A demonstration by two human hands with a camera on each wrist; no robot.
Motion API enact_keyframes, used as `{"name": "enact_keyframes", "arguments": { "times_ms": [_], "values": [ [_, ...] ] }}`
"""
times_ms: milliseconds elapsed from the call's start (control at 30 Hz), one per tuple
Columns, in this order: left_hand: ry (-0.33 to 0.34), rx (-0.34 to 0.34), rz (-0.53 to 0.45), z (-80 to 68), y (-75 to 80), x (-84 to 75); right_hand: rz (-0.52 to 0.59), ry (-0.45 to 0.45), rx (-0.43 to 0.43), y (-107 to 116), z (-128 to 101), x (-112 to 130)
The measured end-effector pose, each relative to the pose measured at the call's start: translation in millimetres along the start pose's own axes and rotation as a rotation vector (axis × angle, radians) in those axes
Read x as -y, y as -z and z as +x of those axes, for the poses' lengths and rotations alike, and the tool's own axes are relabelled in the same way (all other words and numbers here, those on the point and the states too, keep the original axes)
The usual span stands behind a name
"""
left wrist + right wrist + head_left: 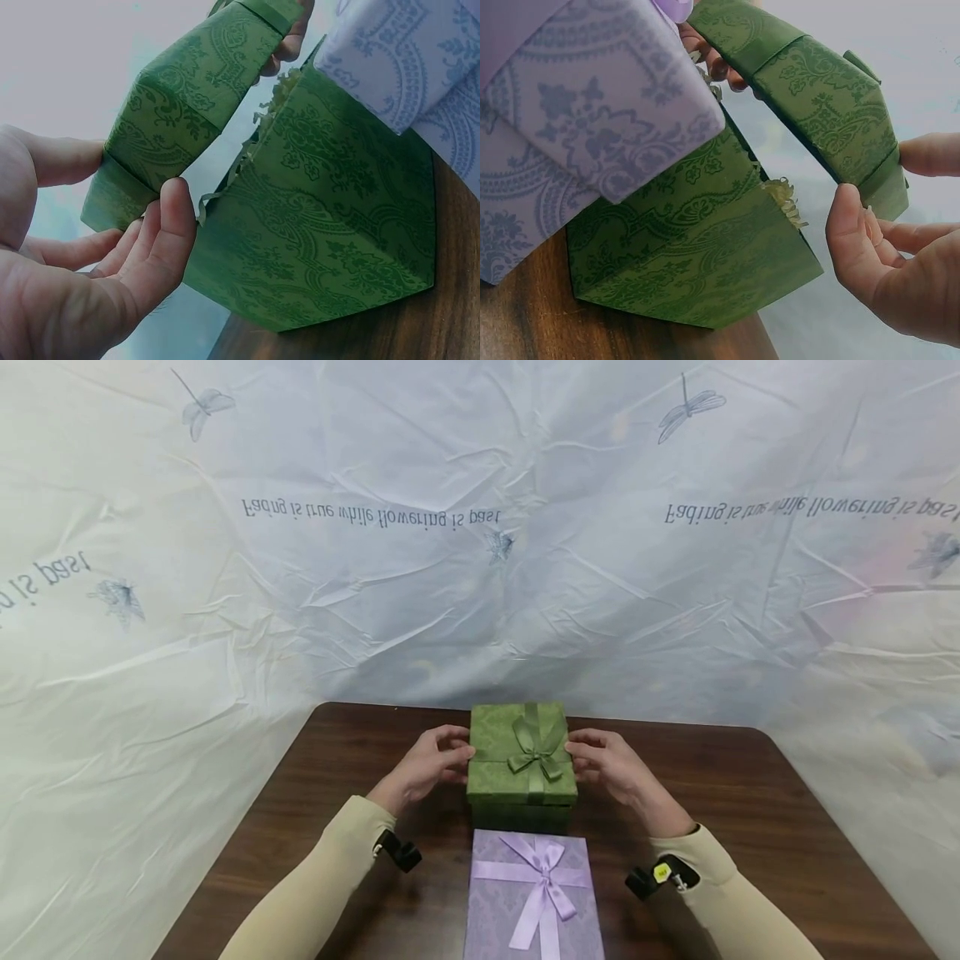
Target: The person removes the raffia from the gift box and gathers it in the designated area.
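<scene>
Two hands hold a green gift box lid (522, 752) just above its green box (521, 817) on a brown table (750, 802). Left hand (427, 766) and right hand (611, 764) pinch opposite lid edges between thumb and fingers; a lilac gift box (534, 893) lies just in front

Backdrop sheet (480, 568): "flowering is past"

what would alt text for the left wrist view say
A left hand grips one edge of a green patterned lid, lifted clear of its green box, shredded paper showing in the gap. A lilac box sits at upper right.
</scene>
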State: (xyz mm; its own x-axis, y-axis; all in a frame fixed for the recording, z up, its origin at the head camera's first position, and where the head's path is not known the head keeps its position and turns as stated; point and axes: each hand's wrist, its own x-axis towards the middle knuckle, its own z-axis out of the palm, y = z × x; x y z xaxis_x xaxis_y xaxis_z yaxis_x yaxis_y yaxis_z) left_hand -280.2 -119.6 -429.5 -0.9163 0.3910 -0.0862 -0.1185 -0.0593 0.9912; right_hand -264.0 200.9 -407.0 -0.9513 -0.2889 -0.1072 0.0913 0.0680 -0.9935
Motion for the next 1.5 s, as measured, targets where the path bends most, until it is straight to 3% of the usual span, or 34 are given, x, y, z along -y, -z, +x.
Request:
{"name": "enact_keyframes", "arguments": {
  "times_ms": [700,1500],
  "values": [
    [-0.051,0.010,-0.025,-6.6,-4.7,-13.7,-0.026,0.067,0.005,-0.2,-8.8,13.1],
    [-0.108,-0.032,0.068,-6.4,-6.1,-20.5,-0.068,0.147,-0.042,-3.5,-11.9,24.0]
  ]
}}
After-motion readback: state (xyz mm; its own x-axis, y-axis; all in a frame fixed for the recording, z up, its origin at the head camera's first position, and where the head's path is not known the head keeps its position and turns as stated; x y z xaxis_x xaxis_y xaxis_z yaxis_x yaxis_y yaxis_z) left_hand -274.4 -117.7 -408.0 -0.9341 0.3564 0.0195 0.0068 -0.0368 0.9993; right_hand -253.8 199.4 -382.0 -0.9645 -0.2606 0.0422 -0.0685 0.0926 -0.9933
